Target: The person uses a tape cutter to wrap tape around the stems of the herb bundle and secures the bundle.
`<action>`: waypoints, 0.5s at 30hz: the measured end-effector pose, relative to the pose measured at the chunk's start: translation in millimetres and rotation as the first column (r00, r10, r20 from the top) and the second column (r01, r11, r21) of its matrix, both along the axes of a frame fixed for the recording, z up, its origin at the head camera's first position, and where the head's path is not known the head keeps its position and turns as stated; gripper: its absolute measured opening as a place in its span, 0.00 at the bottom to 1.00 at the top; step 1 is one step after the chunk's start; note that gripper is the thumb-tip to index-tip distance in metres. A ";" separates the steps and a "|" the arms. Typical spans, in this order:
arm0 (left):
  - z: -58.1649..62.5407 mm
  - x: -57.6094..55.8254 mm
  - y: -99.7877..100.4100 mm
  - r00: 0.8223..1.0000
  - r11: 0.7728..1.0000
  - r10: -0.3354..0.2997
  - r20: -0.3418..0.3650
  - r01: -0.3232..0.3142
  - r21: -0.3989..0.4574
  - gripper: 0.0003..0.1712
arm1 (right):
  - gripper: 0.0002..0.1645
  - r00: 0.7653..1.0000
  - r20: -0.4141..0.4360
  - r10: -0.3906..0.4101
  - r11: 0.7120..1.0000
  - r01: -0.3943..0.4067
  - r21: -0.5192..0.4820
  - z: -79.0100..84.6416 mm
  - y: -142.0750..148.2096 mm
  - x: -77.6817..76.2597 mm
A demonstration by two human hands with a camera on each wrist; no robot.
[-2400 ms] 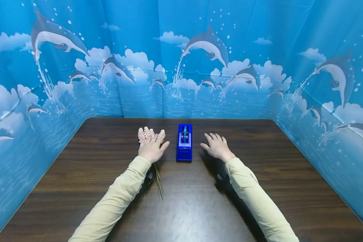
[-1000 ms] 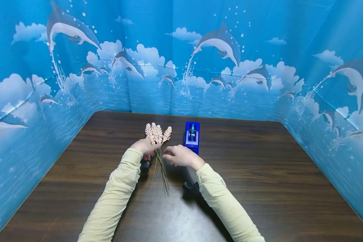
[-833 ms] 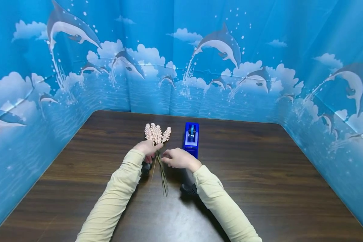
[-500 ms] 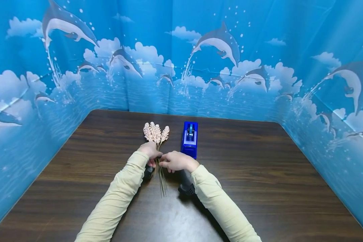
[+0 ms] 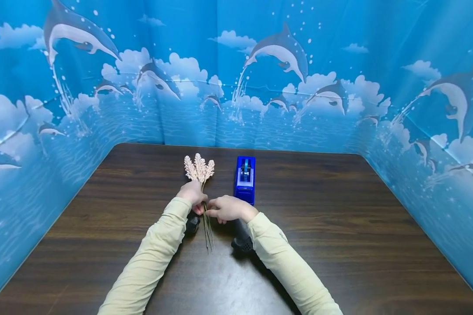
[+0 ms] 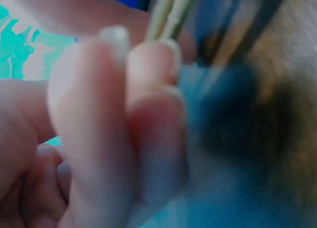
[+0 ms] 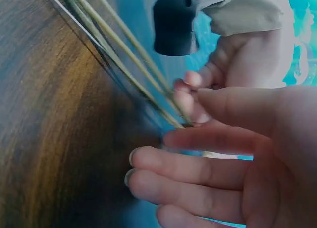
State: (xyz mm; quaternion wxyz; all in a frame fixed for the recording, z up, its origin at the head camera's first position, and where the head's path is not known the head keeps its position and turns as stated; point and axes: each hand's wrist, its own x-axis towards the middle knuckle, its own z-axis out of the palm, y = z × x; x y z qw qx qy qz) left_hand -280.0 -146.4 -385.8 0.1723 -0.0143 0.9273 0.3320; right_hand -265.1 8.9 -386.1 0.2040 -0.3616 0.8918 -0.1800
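A small bunch of pale pink flowers [image 5: 199,168] with long thin stems [image 5: 207,232] points away from me at the table's middle left. My left hand [image 5: 192,193] grips the stems just below the blossoms, its thumb and fingers curled round them. Close on the right, my right hand [image 5: 229,208] has its fingertips at the stems. In the right wrist view, the right hand's fingers [image 7: 190,171] are loosely extended and spread, with the stems [image 7: 124,42] running past the thumb and index finger toward the left hand [image 7: 247,60]. The left wrist view is blurred.
A blue tape dispenser [image 5: 245,180] stands just beyond my right hand on the dark wooden table [image 5: 319,210]. Black wrist cameras hang under both wrists, the right one [image 5: 242,243] close over the tabletop. A blue dolphin-print curtain [image 5: 189,113] surrounds the table's far sides.
Both hands came inward to the stems. The left went from lying flat over the flowers to gripping the stems, which are now bunched closer together; the right moved left past the tape dispenser.
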 end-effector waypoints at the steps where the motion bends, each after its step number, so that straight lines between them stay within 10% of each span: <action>1: 1.2 -0.3 -0.5 1.000 1.000 0.002 -0.012 -0.001 0.008 0.10 | 0.15 1.000 -0.001 -0.005 1.000 0.005 -0.004 -0.9 -0.3 -0.3; 8: 15.6 -1.3 -3.0 0.980 0.998 0.030 -0.197 -0.017 0.066 0.19 | 0.12 0.990 -0.076 -0.121 0.986 0.110 -0.128 -2.8 -1.5 -1.8; 15: 30.5 0.8 4.6 0.886 0.935 0.229 -0.404 -0.084 0.344 0.15 | 0.13 0.960 -0.059 -0.273 0.884 0.226 -0.409 9.7 4.3 -4.5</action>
